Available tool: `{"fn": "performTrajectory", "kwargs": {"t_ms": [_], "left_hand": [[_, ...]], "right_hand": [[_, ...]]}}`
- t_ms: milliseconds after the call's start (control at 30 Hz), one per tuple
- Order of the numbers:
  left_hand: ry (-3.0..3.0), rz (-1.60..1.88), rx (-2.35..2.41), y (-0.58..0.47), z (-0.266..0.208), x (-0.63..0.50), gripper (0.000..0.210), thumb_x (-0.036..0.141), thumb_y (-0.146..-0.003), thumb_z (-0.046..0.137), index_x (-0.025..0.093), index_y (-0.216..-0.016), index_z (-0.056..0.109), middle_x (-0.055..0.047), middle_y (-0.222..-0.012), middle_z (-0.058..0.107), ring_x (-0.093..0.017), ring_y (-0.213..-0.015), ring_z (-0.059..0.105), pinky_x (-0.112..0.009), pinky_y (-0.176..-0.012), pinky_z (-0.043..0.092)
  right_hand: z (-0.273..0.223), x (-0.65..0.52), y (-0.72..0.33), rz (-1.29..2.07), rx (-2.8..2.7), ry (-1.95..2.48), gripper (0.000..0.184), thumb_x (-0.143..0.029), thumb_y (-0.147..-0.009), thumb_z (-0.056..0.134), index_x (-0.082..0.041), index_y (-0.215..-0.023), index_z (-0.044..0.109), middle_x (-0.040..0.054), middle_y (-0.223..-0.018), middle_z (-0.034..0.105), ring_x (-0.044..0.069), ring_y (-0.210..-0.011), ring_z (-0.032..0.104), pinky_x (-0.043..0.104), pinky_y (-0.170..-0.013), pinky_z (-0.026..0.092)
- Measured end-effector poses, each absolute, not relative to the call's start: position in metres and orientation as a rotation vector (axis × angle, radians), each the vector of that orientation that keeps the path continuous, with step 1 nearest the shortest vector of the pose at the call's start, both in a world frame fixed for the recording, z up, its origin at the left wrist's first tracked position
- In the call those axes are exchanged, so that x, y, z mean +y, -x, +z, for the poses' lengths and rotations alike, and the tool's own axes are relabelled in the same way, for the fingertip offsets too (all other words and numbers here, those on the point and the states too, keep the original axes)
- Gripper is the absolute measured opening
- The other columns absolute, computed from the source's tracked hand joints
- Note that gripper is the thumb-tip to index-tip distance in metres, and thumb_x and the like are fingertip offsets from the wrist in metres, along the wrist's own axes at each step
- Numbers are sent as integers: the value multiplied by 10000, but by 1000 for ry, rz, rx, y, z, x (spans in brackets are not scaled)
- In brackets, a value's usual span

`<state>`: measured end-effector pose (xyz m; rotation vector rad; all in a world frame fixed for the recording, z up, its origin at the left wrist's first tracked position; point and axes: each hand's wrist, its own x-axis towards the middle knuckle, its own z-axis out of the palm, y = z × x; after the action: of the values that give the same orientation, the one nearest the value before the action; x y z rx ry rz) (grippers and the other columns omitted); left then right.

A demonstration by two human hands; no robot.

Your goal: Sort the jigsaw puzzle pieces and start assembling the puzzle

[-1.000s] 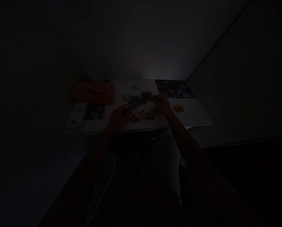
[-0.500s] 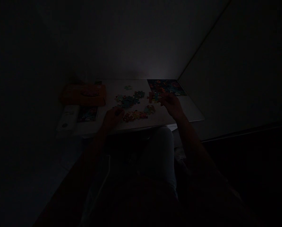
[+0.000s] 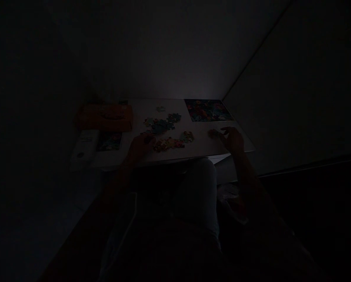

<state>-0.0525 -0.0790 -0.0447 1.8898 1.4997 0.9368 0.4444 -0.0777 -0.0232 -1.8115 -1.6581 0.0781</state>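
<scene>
Too dark: we can't tell if left hand [image 3: 140,145] or right hand [image 3: 234,140] grip is closed. Jigsaw pieces [image 3: 170,143] probably light, stiff; we'd pinch opposite edges.

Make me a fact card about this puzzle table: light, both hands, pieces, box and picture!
Light: very dark
Left hand: just left of the front pieces; grip unclear
Right hand: fingertips by the right pieces; grip unclear
Other pieces: teal pieces, behind the front ones
Box: orange, table's left side
Picture: colourful, flat, far right of the table
</scene>
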Motion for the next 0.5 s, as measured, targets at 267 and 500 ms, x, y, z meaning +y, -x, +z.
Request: {"fn": "performTrajectory", "kwargs": {"t_ms": [267,500], "left_hand": [[-1905,921,1502,54,-45,-81,389,501,-1037,672,187,-1215,817,-131,-1205,856,-307,-1110,804,-449,-1010,612],[-1875,945,1492,52,-42,-83,396,523,-1046,654,187,-1181,816,-119,-1172,859,-297,-1064,801,-440,-979,612]], "right_hand": [[-23,11,-332,326,-1926,1687,389,-399,-1023,770,-187,-1346,821,175,-1320,855,323,-1092,803,493,-1067,636],[-27,68,-281,514,-1947,1736,663,-472,-904,990,-164,-1464,811,147,-1127,898,333,-1019,844,430,-952,655]]}}
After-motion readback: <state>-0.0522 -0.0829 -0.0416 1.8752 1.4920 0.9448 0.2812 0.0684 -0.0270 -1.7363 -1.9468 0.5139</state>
